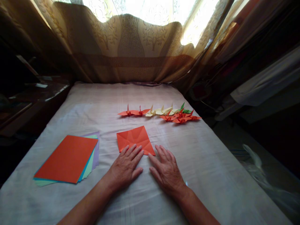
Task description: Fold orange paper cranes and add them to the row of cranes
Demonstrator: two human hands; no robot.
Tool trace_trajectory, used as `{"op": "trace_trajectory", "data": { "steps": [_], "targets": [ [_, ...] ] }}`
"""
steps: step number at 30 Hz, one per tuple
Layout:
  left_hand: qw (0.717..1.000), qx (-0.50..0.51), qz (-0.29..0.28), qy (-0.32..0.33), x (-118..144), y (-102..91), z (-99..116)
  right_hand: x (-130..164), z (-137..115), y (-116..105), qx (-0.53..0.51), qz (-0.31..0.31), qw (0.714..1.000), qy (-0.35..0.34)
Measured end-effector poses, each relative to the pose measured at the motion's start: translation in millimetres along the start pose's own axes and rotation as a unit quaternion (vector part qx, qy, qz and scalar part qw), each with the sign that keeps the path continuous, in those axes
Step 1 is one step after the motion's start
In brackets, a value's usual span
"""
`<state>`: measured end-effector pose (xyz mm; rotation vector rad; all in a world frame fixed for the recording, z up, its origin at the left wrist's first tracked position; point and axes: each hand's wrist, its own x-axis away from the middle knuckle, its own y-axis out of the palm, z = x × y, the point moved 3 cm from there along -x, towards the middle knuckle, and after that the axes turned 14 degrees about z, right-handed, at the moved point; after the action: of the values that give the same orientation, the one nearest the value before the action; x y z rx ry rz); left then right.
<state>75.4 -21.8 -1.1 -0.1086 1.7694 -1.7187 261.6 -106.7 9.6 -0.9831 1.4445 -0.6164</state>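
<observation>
In the head view, we see both bare hands resting palm down over a bed with a pale sheet (93, 100). The creased orange paper (134, 137) lies near the middle, unfolded, with its fold lines showing. Its near edge is partly covered by the left hand (126, 167), whose grip is loose, fingers stretched out and slightly apart on the paper, so we lose the creases beneath them. The right hand (167, 170) is spread too, its grip relaxed and closed around nothing; its fingertips are at the paper's near right corner, and we cannot tell how much of that corner lies under them. Both forearms are cut off at the near edge.

To the left we find a paper stack (67, 159) with an orange sheet on top. Blue, pale green and lilac sheets peek out at its edges, but most of each is hidden, and we cannot count them.

Farther off, toward the right, stand folded cranes: two orange cranes (128, 112) at the left, cream cranes (162, 111) in the middle, then an orange cluster (181, 118) that overlaps too much for us to count. Behind it, a green piece (186, 111) is partly hidden.

A patterned curtain (128, 47) hangs at the far end, its top washed out by glare. The dark sides are hard to make out.
</observation>
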Motion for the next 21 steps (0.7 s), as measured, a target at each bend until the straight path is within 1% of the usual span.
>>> {"op": "trace_trajectory", "data": {
  "steps": [4, 7, 10, 15, 17, 19, 21],
  "targets": [
    [1.000, 0.005, 0.006, -0.003, 2, 1.3, 0, 0, 0, 5, 0.006, -0.034, 0.999, 0.016],
    [1.000, 0.007, 0.006, -0.009, 2, 1.6, 0, 0, 1, 6, 0.008, -0.044, 0.999, 0.027],
    [1.000, 0.004, -0.006, -0.015, 2, 1.6, 0, 1, -1, 6, 0.004, -0.037, 0.999, 0.029],
    [1.000, 0.007, -0.010, -0.019, 0, -0.1, 0, 1, 0, 3, -0.030, -0.003, 0.999, 0.023],
    [1.000, 0.009, -0.008, -0.018, 0, -0.8, 0, -4, 4, 2, -0.044, 0.017, 0.998, 0.052],
    [1.000, 0.009, -0.007, -0.016, 0, -1.2, -1, -11, 11, 2, -0.058, 0.031, 0.993, 0.097],
    [1.000, 0.005, -0.005, -0.015, 0, -1.1, -1, -21, 15, 3, -0.081, 0.030, 0.988, 0.125]
  ]
}}
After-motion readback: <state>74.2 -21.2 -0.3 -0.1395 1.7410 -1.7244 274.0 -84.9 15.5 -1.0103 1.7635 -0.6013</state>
